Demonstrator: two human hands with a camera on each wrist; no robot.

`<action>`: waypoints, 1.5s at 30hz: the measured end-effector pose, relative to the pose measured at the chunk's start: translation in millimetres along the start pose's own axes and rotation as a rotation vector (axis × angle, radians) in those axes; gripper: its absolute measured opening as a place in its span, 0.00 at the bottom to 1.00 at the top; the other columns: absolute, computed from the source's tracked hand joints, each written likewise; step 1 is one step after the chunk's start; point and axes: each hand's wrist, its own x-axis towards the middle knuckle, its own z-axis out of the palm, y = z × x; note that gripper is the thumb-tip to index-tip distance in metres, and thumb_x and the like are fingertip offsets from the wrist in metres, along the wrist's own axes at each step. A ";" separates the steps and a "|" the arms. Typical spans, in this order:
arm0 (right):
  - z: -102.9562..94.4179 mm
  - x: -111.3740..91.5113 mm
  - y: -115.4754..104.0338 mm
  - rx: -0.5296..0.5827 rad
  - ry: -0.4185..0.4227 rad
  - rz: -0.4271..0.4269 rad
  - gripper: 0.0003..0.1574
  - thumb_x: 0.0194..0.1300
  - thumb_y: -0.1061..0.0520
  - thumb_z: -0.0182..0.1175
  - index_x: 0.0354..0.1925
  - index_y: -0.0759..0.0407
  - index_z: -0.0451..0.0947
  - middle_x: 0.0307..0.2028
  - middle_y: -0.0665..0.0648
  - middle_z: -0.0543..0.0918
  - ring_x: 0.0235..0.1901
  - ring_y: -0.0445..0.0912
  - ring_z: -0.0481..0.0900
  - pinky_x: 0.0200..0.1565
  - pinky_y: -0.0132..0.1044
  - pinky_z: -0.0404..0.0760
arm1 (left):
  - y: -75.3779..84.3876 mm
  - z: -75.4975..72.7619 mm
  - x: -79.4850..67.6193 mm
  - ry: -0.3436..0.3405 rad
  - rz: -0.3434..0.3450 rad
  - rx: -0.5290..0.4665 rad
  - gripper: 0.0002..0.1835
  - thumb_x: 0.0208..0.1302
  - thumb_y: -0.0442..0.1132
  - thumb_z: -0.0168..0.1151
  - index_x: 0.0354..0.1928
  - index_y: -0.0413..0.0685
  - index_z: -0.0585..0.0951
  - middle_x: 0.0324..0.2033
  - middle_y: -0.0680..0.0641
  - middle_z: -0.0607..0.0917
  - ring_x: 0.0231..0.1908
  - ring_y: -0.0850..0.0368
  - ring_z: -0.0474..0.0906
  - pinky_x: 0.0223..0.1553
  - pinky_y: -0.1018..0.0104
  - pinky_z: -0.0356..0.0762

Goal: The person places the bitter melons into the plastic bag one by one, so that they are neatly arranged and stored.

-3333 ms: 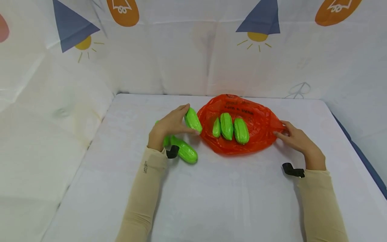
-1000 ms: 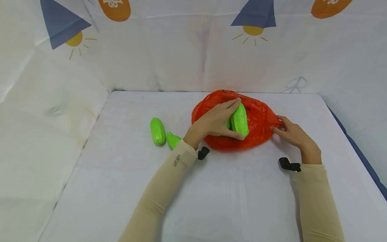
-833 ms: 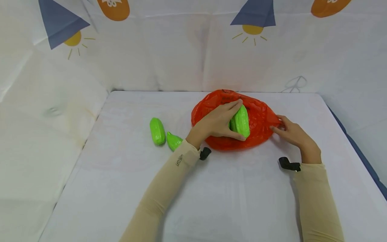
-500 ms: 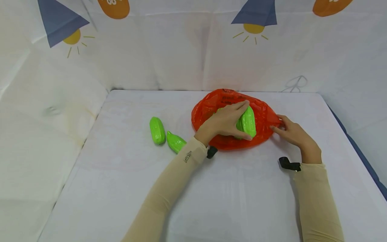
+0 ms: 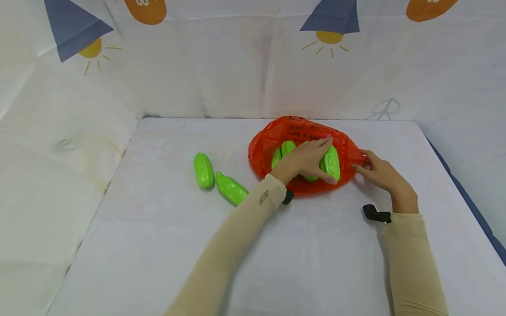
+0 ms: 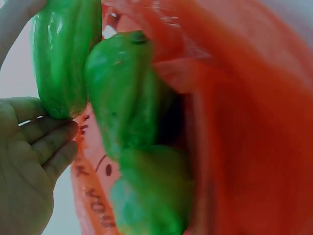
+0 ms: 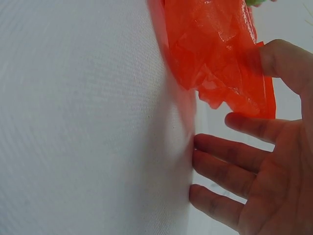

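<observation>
A red plastic bag (image 5: 270, 129) lies spread at the back of the table. My left hand (image 5: 306, 159) is over it, thumb and fingers around the ends of a shiny green ridged vegetable (image 5: 331, 163). The left wrist view shows this held vegetable (image 6: 67, 54) beside another green vegetable (image 6: 122, 93) on the red plastic. More green vegetables (image 5: 288, 147) lie on the bag, partly hidden by the hand. My right hand (image 5: 381, 175) pinches the bag's right end between thumb and index finger, its other fingers extended in the right wrist view.
Left of the bag, a rounded green vegetable (image 5: 204, 171) and a longer, pointed one (image 5: 231, 188) lie on the white table (image 5: 166, 245); my left sleeve partly covers the pointed one. A white printed cloth (image 5: 221, 66) hangs behind the table.
My left hand has carried a green vegetable from the table's left onto the bag, lately sliding further right with it. The right hand stays at the bag's end.
</observation>
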 end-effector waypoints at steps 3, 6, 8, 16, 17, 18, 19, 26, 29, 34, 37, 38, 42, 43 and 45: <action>0.1 0.9 -0.5 -0.003 -0.004 0.003 0.54 0.71 0.31 0.44 0.76 0.63 0.40 0.66 0.76 0.62 0.62 0.70 0.62 0.62 0.71 0.63 | -1.1 4.8 3.6 -0.028 -0.025 0.025 0.64 0.51 0.77 0.58 0.79 0.52 0.39 0.78 0.54 0.43 0.77 0.57 0.43 0.76 0.63 0.47; 0.2 1.7 -0.7 -0.006 -0.007 0.006 0.54 0.71 0.31 0.45 0.76 0.62 0.40 0.66 0.76 0.62 0.62 0.70 0.62 0.62 0.71 0.64 | -1.0 9.4 6.9 -0.049 -0.054 0.044 0.64 0.51 0.77 0.58 0.79 0.53 0.39 0.78 0.54 0.42 0.77 0.59 0.40 0.77 0.64 0.44; 0.2 2.1 -0.5 -0.009 -0.008 0.004 0.54 0.71 0.31 0.45 0.76 0.62 0.40 0.66 0.76 0.62 0.62 0.70 0.63 0.61 0.71 0.64 | 0.4 11.4 8.6 -0.060 -0.071 0.050 0.64 0.51 0.77 0.58 0.79 0.53 0.39 0.78 0.55 0.42 0.77 0.60 0.38 0.77 0.64 0.42; 1.3 1.8 -0.2 -0.012 -0.007 0.000 0.54 0.71 0.31 0.46 0.77 0.61 0.40 0.66 0.76 0.62 0.61 0.70 0.63 0.60 0.72 0.66 | 4.6 15.9 13.0 -0.091 -0.123 0.043 0.64 0.51 0.78 0.57 0.79 0.53 0.38 0.78 0.55 0.42 0.77 0.61 0.37 0.78 0.62 0.35; 1.4 1.8 0.0 -0.011 -0.007 0.000 0.54 0.71 0.31 0.46 0.77 0.61 0.40 0.65 0.76 0.63 0.61 0.70 0.63 0.59 0.72 0.66 | 4.3 17.0 14.1 -0.092 -0.129 0.035 0.64 0.51 0.78 0.57 0.78 0.53 0.38 0.78 0.54 0.42 0.77 0.61 0.37 0.78 0.61 0.34; 1.6 1.9 0.0 -0.010 -0.006 -0.002 0.54 0.71 0.31 0.46 0.77 0.62 0.40 0.65 0.76 0.63 0.60 0.70 0.63 0.59 0.71 0.66 | 3.8 18.1 15.3 -0.093 -0.133 0.029 0.65 0.51 0.78 0.57 0.78 0.53 0.37 0.78 0.54 0.42 0.77 0.61 0.37 0.78 0.61 0.34; 1.7 2.1 -0.1 -0.010 -0.004 -0.003 0.54 0.71 0.32 0.47 0.77 0.62 0.41 0.64 0.76 0.63 0.60 0.70 0.64 0.59 0.71 0.67 | 3.5 19.2 16.7 -0.092 -0.138 0.024 0.65 0.51 0.78 0.57 0.78 0.52 0.37 0.78 0.53 0.42 0.77 0.61 0.37 0.78 0.60 0.34; 1.3 3.0 -0.1 -0.008 -0.013 0.002 0.54 0.71 0.32 0.46 0.77 0.62 0.39 0.64 0.75 0.63 0.61 0.69 0.63 0.59 0.70 0.67 | 5.0 23.7 22.1 -0.108 -0.178 0.055 0.63 0.53 0.78 0.53 0.78 0.52 0.36 0.78 0.51 0.39 0.78 0.59 0.35 0.78 0.59 0.33; 1.4 2.8 -0.8 -0.012 -0.013 0.002 0.54 0.71 0.32 0.46 0.77 0.62 0.39 0.64 0.75 0.63 0.61 0.69 0.63 0.59 0.70 0.67 | 7.7 24.2 21.8 -0.130 -0.196 0.075 0.63 0.55 0.79 0.50 0.78 0.52 0.32 0.78 0.51 0.34 0.78 0.58 0.32 0.77 0.59 0.31; 0.4 0.5 -3.1 -0.017 -0.005 -0.003 0.53 0.72 0.33 0.45 0.76 0.63 0.41 0.64 0.76 0.64 0.60 0.69 0.65 0.59 0.70 0.67 | 11.2 23.1 20.6 -0.135 -0.211 0.080 0.63 0.56 0.78 0.49 0.77 0.51 0.30 0.78 0.51 0.33 0.78 0.58 0.30 0.77 0.59 0.29; 0.1 -0.1 -3.6 -0.017 -0.005 -0.005 0.52 0.72 0.33 0.45 0.76 0.63 0.41 0.63 0.76 0.65 0.60 0.69 0.65 0.59 0.70 0.68 | 11.8 22.4 20.2 -0.132 -0.213 0.060 0.62 0.56 0.78 0.50 0.77 0.52 0.31 0.78 0.52 0.35 0.78 0.58 0.31 0.77 0.59 0.29; 0.1 -0.2 -3.6 -0.017 -0.006 -0.005 0.52 0.72 0.33 0.45 0.76 0.63 0.41 0.63 0.76 0.65 0.59 0.69 0.65 0.59 0.70 0.68 | 11.7 22.2 20.3 -0.133 -0.213 0.054 0.63 0.56 0.77 0.50 0.77 0.52 0.30 0.78 0.53 0.36 0.78 0.58 0.32 0.77 0.59 0.28; -0.1 -0.3 -2.7 -0.017 -0.011 0.000 0.53 0.72 0.33 0.45 0.76 0.63 0.40 0.63 0.76 0.65 0.60 0.69 0.65 0.58 0.70 0.68 | 10.1 22.3 20.5 -0.142 -0.206 0.052 0.63 0.56 0.78 0.50 0.77 0.52 0.29 0.78 0.52 0.35 0.78 0.58 0.30 0.77 0.59 0.28; -0.3 -0.3 -2.4 -0.016 -0.012 0.003 0.53 0.72 0.32 0.45 0.76 0.62 0.40 0.63 0.76 0.65 0.60 0.69 0.65 0.58 0.70 0.68 | 9.6 22.2 20.4 -0.144 -0.204 0.054 0.63 0.56 0.78 0.49 0.77 0.52 0.29 0.78 0.52 0.34 0.77 0.58 0.29 0.77 0.59 0.27; -0.5 -0.3 -1.6 -0.015 -0.012 0.009 0.54 0.71 0.32 0.45 0.77 0.62 0.40 0.64 0.76 0.64 0.60 0.69 0.65 0.58 0.70 0.68 | 8.9 22.2 20.3 -0.149 -0.203 0.061 0.64 0.56 0.79 0.48 0.77 0.51 0.28 0.78 0.52 0.33 0.77 0.58 0.27 0.77 0.59 0.27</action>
